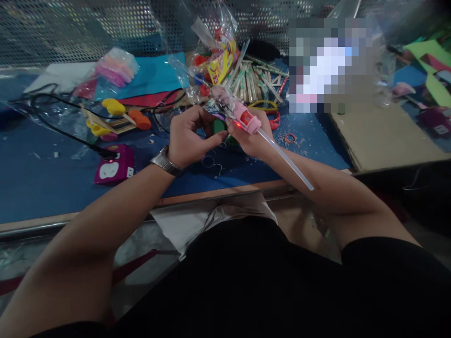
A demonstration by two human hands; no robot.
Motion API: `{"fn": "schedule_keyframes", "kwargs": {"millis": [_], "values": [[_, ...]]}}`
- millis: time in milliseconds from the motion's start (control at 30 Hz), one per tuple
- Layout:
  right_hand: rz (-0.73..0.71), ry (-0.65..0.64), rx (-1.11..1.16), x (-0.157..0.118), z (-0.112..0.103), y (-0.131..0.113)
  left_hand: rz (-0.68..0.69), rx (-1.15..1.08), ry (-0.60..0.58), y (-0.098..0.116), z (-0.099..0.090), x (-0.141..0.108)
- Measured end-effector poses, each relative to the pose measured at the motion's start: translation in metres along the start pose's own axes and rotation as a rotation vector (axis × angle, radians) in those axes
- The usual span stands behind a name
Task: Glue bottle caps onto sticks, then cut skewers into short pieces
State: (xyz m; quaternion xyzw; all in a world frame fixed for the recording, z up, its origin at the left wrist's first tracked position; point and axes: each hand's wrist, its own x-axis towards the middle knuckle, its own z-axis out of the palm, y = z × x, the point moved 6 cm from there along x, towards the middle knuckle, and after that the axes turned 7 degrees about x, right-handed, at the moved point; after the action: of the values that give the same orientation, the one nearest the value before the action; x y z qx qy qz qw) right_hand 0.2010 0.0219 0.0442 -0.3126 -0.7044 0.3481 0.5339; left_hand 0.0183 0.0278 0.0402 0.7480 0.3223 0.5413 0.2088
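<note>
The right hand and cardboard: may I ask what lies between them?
In the head view, an orange ring and pale scraps lie on the blue tabletop.

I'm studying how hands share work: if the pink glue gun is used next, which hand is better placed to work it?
Likely the right hand: it appears to grip the pink glue gun, whose glue stick trails over the right forearm. The left hand pinches a green piece.

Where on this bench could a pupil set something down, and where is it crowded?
Nearly bare: blue mat left of the purple socket box, bar small scraps; also the flat cardboard at the mat's right. Crowded: beyond the pink glue gun, with sticks and a yellow-labelled bag.
</note>
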Motion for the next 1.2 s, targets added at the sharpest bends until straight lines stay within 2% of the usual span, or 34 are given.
{"fn": "schedule_keyframes", "kwargs": {"millis": [333, 433, 600, 733, 867, 1067, 1200], "values": [[-0.058, -0.024, 0.093, -0.001, 0.0, -0.017, 0.043, 0.018, -0.061, -0.006, 0.003, -0.002], [-0.019, -0.013, 0.062, 0.0, -0.001, -0.015, 0.068, -0.006, -0.068, -0.007, 0.004, -0.001], [0.011, -0.025, 0.141, -0.001, -0.002, -0.019, 0.086, -0.046, -0.13, -0.008, 0.007, 0.0], [0.124, -0.022, 0.105, -0.002, -0.003, -0.025, 0.093, -0.076, -0.163, -0.011, 0.007, -0.001], [0.189, 0.003, 0.127, -0.003, -0.002, -0.026, 0.111, -0.042, -0.114, -0.012, 0.004, 0.0], [0.152, 0.031, 0.179, -0.005, -0.001, -0.021, 0.116, 0.03, -0.061, -0.007, -0.001, 0.0], [0.168, 0.019, 0.075, -0.006, -0.002, -0.022, 0.108, 0.091, -0.027, -0.001, -0.003, -0.001]]}}
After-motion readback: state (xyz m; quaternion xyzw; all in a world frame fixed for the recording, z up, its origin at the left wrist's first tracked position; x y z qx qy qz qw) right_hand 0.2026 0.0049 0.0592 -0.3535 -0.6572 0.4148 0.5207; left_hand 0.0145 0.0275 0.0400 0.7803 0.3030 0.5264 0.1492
